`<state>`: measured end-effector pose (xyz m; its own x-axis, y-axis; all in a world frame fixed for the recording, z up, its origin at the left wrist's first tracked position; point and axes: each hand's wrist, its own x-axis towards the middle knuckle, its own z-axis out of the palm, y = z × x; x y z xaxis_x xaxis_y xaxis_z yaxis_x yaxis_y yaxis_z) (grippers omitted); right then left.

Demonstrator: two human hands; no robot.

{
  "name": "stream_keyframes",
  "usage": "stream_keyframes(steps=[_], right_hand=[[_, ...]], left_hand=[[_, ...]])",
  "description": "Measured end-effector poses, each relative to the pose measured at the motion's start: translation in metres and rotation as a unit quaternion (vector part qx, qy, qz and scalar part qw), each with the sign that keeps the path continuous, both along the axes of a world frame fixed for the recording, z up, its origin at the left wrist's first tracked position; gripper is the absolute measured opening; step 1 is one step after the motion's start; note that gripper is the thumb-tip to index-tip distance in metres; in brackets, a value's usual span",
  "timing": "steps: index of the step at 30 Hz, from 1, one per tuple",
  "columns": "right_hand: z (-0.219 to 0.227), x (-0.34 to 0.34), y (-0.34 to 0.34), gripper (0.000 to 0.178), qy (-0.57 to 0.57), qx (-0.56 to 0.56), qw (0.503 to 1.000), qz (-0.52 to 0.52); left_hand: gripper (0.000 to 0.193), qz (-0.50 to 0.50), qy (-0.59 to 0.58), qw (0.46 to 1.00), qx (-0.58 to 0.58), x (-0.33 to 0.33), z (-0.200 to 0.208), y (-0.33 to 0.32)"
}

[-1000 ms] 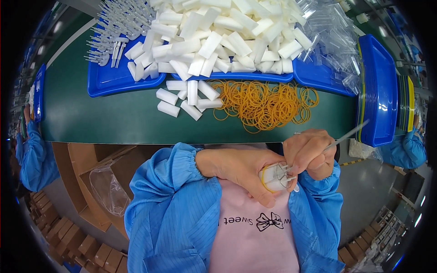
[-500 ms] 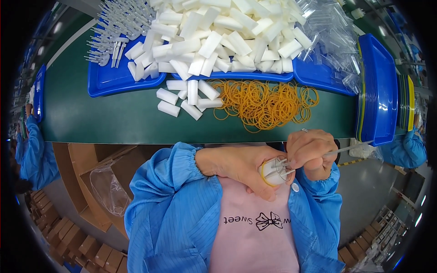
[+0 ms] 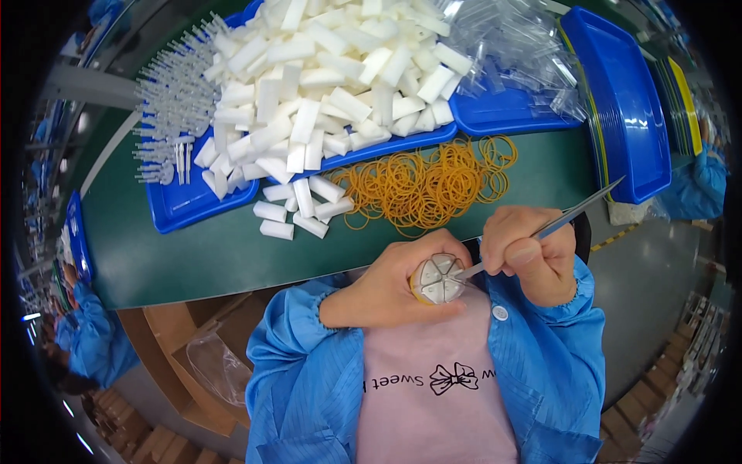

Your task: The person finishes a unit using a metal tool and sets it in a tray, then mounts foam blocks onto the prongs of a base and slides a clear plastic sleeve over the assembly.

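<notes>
My left hand point(image 3: 379, 288) is wrapped around a short round bundle of clear wedge-shaped pieces point(image 3: 439, 280), its segmented end turned up. A yellow band shows at the bundle's left edge. In my right hand point(image 3: 533, 251) are grey metal tweezers point(image 3: 576, 215), their pointed end sticking out to the upper right. A thin pale strip point(image 3: 471, 271) runs from the right fingertips to the bundle's rim; I cannot tell whether it belongs to the tweezers. Both hands are in front of my chest, at the table's near edge.
Blue trays hold heaped white foam blocks point(image 3: 332, 85), thin-pronged pale plastic parts point(image 3: 178, 100) and clear plastic pieces point(image 3: 510, 54). Orange rubber bands point(image 3: 425, 185) lie on the green table point(image 3: 193, 267). Stacked blue trays point(image 3: 630, 108) stand right, a cardboard box point(image 3: 174, 348) lower left. Co-workers sit either side.
The view has tilted and shifted. My left hand has turned the bundle's end upward. My right hand has moved back from it, and the tweezers now point more steeply up to the right.
</notes>
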<state>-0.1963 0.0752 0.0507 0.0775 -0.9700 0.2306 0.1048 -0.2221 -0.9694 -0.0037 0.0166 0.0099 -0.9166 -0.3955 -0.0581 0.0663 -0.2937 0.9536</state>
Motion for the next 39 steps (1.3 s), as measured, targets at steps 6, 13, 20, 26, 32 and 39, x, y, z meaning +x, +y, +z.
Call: stream_keyframes(steps=[6, 13, 20, 26, 32, 39], right_hand=[[0.011, 0.005, 0.004, 0.007, 0.202, -0.131, 0.971, -0.017], [0.012, 0.003, 0.002, 0.012, 0.187, -0.130, 0.973, 0.033], [0.015, -0.007, -0.013, 0.020, 0.086, -0.004, 0.994, 0.070], [0.010, -0.004, -0.012, 0.020, 0.079, 0.030, 0.995, 0.050], [-0.003, 0.005, -0.007, 0.016, 0.214, -0.114, 0.968, -0.064], [-0.012, 0.000, -0.012, 0.037, 0.044, 0.015, 0.996, -0.073]], left_hand=[[0.037, 0.133, -0.009, 0.959, -0.248, 0.000, 0.002, 0.006], [0.044, 0.162, 0.035, 0.959, -0.230, 0.002, -0.013, 0.016], [0.067, 0.047, 0.013, 0.983, 0.176, 0.004, -0.020, 0.006], [0.078, 0.065, 0.020, 0.969, 0.239, 0.005, -0.019, 0.010], [0.074, 0.024, 0.035, 0.941, 0.336, 0.003, -0.022, 0.003], [0.074, -0.022, 0.049, 0.921, 0.385, 0.003, -0.023, 0.003]])
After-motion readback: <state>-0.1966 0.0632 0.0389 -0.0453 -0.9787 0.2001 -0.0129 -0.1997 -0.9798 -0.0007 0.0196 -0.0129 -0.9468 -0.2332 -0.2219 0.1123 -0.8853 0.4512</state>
